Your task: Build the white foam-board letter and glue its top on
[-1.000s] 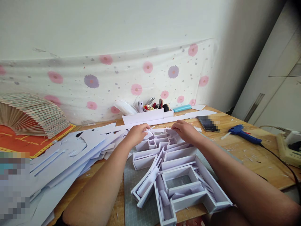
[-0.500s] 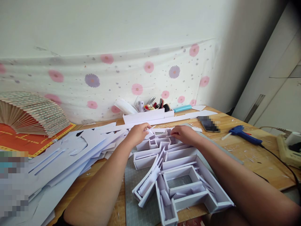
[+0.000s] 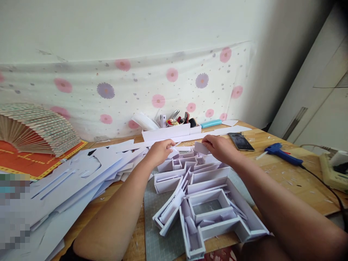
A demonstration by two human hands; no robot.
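Observation:
A hollow white foam-board structure (image 3: pixel 208 174) with upright walls lies on a grey gridded cutting mat (image 3: pixel 156 203). Loose white strips and offcuts sit inside its compartments. At its far end, my left hand (image 3: pixel 159 151) has fingers and thumb pinched on a small white board piece (image 3: pixel 173 153). My right hand (image 3: pixel 221 146) grips another flat white board piece (image 3: pixel 201 148) by its right edge, just above the far compartments. Fingertips of both hands are partly hidden.
Stacked cut white sheets (image 3: pixel 78 185) cover the left side, beside a folding fan (image 3: pixel 40 127). A long white box of tools (image 3: pixel 165 135) stands against the wall. On the right lie a phone (image 3: pixel 240 141), a blue glue gun (image 3: pixel 282 154) with its cord, and a power strip (image 3: pixel 333 174).
My right hand has risen slightly and moved right, lifting a white board piece into view from the far compartments. My left hand has barely moved.

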